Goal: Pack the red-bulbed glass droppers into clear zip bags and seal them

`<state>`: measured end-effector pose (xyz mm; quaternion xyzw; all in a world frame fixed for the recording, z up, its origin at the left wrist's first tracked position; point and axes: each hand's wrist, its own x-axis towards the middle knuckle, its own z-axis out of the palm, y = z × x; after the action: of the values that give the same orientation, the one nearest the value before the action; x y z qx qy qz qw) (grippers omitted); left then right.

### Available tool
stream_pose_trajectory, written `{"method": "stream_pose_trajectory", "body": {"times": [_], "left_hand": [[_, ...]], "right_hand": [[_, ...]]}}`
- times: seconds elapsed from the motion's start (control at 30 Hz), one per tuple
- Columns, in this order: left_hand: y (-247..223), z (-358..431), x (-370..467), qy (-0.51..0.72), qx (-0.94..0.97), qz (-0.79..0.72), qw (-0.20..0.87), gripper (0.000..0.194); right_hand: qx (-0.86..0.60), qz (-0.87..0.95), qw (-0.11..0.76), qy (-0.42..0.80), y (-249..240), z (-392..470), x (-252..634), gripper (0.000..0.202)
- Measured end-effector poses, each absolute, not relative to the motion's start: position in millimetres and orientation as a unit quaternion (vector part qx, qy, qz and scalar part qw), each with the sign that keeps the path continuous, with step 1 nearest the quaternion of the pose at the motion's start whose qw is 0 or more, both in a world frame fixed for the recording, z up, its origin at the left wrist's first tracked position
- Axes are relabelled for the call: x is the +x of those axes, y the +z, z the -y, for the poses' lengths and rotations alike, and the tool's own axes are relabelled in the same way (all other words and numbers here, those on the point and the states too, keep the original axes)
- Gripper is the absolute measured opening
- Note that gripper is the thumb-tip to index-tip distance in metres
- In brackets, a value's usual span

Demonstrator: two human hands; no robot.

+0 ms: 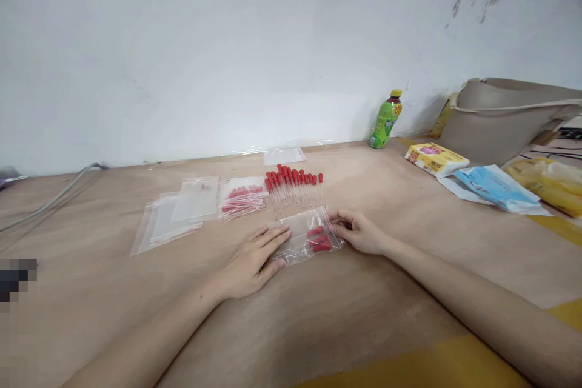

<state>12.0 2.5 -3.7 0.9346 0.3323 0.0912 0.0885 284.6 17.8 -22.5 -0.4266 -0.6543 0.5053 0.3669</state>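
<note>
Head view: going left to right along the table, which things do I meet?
Grey cable, flat clear bags, stacked bags with red pieces, red-topped thin tubes, green bottle, yellow packet, blue packet.

Between the left hand (248,262) and the right hand (359,231), the zip bag (296,244) is thin, shiny, see-through plastic. Past the hands, the droppers (291,178) have smooth, rubbery-looking red tops. Under both hands, the brown table cover (295,321) looks dull, like paper. Beyond the right hand, the drink bottle (385,122) is shiny plastic.
</note>
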Motion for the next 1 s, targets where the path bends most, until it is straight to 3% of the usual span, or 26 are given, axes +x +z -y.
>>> {"method": "stream_pose_trajectory", "body": {"times": [0.17, 0.3, 0.4, 0.57, 0.73, 1.0], "left_hand": [[-4.9, -3.6, 11.0, 0.090, 0.934, -0.332, 0.092, 0.047], [-5.1, -4.1, 10.1, 0.098, 0.936, -0.324, 0.094, 0.045], [-5.8, -4.6, 9.7, 0.094, 0.937, -0.323, 0.093, 0.045], [-6.2, -4.0, 9.4, 0.084, 0.936, -0.327, 0.098, 0.045], [-5.6, -4.0, 9.7, 0.089, 0.937, -0.321, 0.102, 0.047], [-4.9, -3.3, 10.6, 0.089, 0.937, -0.323, 0.098, 0.048]], "right_hand": [[-0.543, 0.628, 0.416, 0.372, -21.3, -42.0, 300.1, 0.018], [-0.665, 0.611, 0.360, 0.234, -14.1, -87.9, 304.3, 0.015], [-0.698, 0.592, 0.345, 0.207, -8.0, -123.1, 298.3, 0.015], [-0.739, 0.553, 0.317, 0.220, -6.6, -155.9, 284.2, 0.027], [-0.754, 0.499, 0.323, 0.279, -6.6, -163.7, 278.5, 0.020], [-0.648, 0.441, 0.478, 0.396, 11.5, -128.8, 302.1, 0.024]]}}
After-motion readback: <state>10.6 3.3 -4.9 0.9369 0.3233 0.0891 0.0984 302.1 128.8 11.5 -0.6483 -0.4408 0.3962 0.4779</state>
